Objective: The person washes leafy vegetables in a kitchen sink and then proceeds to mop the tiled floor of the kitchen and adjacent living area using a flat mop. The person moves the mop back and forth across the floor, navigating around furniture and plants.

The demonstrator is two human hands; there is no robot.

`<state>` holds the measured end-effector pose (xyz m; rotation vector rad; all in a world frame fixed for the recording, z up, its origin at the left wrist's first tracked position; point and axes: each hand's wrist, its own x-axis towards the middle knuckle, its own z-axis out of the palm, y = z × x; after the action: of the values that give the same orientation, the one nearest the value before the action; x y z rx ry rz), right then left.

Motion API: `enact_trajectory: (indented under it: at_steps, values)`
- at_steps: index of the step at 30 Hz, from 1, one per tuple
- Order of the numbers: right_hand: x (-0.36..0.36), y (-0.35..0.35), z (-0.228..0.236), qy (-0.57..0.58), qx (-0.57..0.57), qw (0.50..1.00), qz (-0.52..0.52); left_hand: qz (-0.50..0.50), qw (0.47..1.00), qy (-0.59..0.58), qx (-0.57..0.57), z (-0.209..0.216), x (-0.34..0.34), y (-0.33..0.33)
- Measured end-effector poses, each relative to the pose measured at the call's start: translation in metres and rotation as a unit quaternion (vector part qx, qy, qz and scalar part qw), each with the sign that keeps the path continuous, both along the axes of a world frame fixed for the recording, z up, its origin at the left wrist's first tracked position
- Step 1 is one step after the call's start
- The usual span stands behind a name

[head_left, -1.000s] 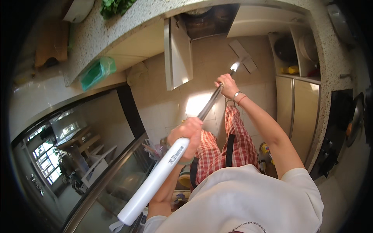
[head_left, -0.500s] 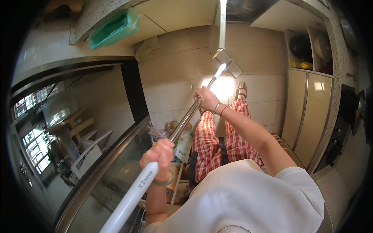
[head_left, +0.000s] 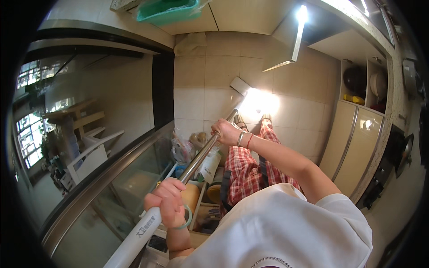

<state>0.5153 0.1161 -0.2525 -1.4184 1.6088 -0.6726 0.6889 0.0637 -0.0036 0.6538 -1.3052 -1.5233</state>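
A long flat mop slants across the view from lower left to the middle. Its pole [head_left: 196,164] is shiny metal, with a white sleeve [head_left: 132,243] at the near end. My left hand [head_left: 166,201], a pale green bangle at its wrist, is closed around the pole just above that sleeve. Farther down, my right hand [head_left: 225,133] is wrapped around the metal part, with a silver bangle and a red cord on the wrist. The flat mop head [head_left: 241,85] rests on the tiled floor [head_left: 219,67], partly washed out by glare beyond my feet.
A cabinet door [head_left: 286,42] stands open ahead. Cream cabinets [head_left: 364,134] line the right. At the left is a glass sliding door [head_left: 111,201]; beside it are a shelf of household items and a plastic bag [head_left: 182,149]. A green bin [head_left: 170,12] hangs far left.
The mop head has swung left and nearer across the floor, and both hands have moved left and downward with the pole. My view has turned, and my feet are now closer together.
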Motion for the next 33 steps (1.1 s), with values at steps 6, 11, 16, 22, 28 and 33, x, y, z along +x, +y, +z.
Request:
enact_trajectory:
  at_steps: [6, 11, 16, 22, 28, 33]
  values:
    - [-0.041, -0.046, 0.012, 0.056, -0.01, 0.998, 0.04, 0.034, 0.999, -0.022, -0.022, -0.001, -0.02, -0.013]
    - [-0.096, -0.088, 0.013, 0.07, -0.028, 0.994, 0.079, 0.063, 0.996, -0.022, -0.06, -0.018, -0.068, -0.023]
    - [-0.159, -0.126, 0.005, 0.123, 0.041, 0.98, 0.149, 0.091, 0.994, -0.018, -0.052, -0.044, -0.122, -0.035]
    - [-0.201, -0.138, -0.025, 0.155, 0.049, 0.972, 0.168, 0.095, 0.995, -0.013, -0.024, -0.085, -0.15, -0.04]
    - [-0.177, -0.13, -0.052, 0.14, -0.003, 0.984, 0.114, 0.07, 0.996, -0.063, 0.003, -0.092, -0.118, -0.046]
    - [-0.107, -0.095, -0.054, 0.122, 0.01, 0.989, 0.085, 0.057, 0.994, -0.096, 0.011, -0.076, -0.062, -0.021]
